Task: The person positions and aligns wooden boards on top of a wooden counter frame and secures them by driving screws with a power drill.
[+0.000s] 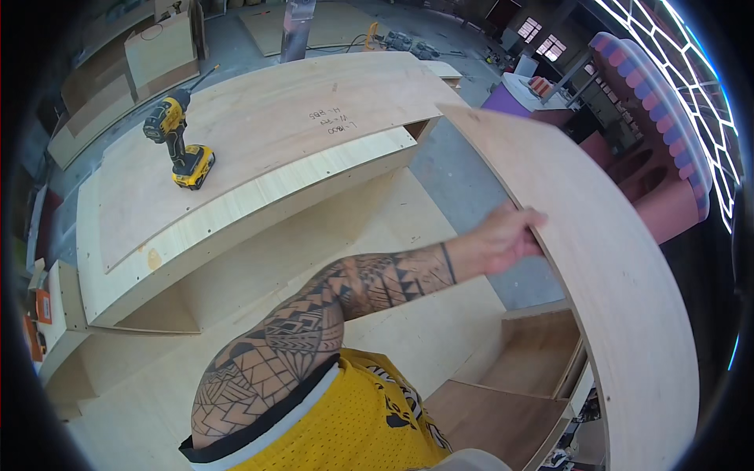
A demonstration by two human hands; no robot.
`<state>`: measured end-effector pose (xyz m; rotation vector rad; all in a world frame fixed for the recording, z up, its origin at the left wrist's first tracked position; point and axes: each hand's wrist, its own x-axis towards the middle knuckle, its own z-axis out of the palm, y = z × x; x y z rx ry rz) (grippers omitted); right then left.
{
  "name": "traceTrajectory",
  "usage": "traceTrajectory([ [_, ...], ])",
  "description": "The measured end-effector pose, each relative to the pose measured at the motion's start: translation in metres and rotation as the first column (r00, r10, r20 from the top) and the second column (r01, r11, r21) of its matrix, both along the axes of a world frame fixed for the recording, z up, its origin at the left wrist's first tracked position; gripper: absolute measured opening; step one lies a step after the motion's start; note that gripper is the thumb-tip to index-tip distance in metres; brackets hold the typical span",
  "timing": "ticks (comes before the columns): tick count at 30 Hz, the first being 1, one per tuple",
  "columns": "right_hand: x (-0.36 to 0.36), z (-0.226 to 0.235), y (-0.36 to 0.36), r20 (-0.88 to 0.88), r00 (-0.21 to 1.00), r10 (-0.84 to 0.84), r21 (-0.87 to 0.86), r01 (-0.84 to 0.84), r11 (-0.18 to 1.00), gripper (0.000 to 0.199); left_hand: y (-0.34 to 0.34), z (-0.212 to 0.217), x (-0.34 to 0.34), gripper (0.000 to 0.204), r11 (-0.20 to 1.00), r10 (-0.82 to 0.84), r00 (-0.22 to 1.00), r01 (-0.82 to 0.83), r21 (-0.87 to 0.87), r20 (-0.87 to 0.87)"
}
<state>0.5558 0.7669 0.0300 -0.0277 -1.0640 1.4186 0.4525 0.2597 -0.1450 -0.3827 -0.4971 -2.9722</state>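
My left hand (pixel 506 239) reaches across to the right, its fingers closed over the near edge of a long, pale plywood panel (pixel 620 251). The panel slants from the far middle down to the lower right and looks curved through the lens. No right hand shows. A yellow and black cordless drill (pixel 163 119) stands upright on its battery, a long bit pointing away. Beneath it a thin plywood sheet (pixel 259 129) with handwritten marks lies on top of a wooden cabinet frame (pixel 275 180).
Below my arm is an open wooden compartment (pixel 542 353). More box-like wooden pieces (pixel 161 47) stand at the far left. A metal post (pixel 297 30) rises behind the cabinet. At the right are a pink kiosk with a scalloped awning (pixel 652 102) and hexagonal lights (pixel 699 86).
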Motion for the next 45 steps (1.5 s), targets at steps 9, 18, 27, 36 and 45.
traceTrajectory([
  [9,-0.081,-0.068,0.027,-0.113,0.966,0.233,-0.161,-0.249,0.955,0.057,-0.186,-0.052,0.112,0.024,0.786,0.617,0.772,-0.598,-0.157,0.149],
  [18,-0.241,-0.197,-0.088,-0.153,0.769,0.621,-0.404,-0.622,0.67,0.059,-0.329,-0.157,0.2,0.02,0.603,0.794,0.55,-0.766,-0.222,0.258],
  [27,-0.317,-0.294,-0.185,-0.082,0.587,0.805,-0.401,-0.759,0.512,0.057,-0.412,-0.2,0.329,0.061,-0.591,0.426,-0.706,0.257,-0.765,-0.566],
  [36,-0.376,-0.336,-0.227,-0.108,0.353,0.929,-0.327,-0.895,0.302,0.055,-0.45,-0.151,0.367,0.029,-0.24,0.919,-0.38,-0.329,-0.913,-0.104],
  [45,-0.375,-0.388,-0.43,0.045,0.094,0.995,-0.51,-0.854,0.103,0.06,-0.418,-0.157,0.407,0.032,-0.446,0.639,-0.721,-0.065,-0.893,-0.266],
])
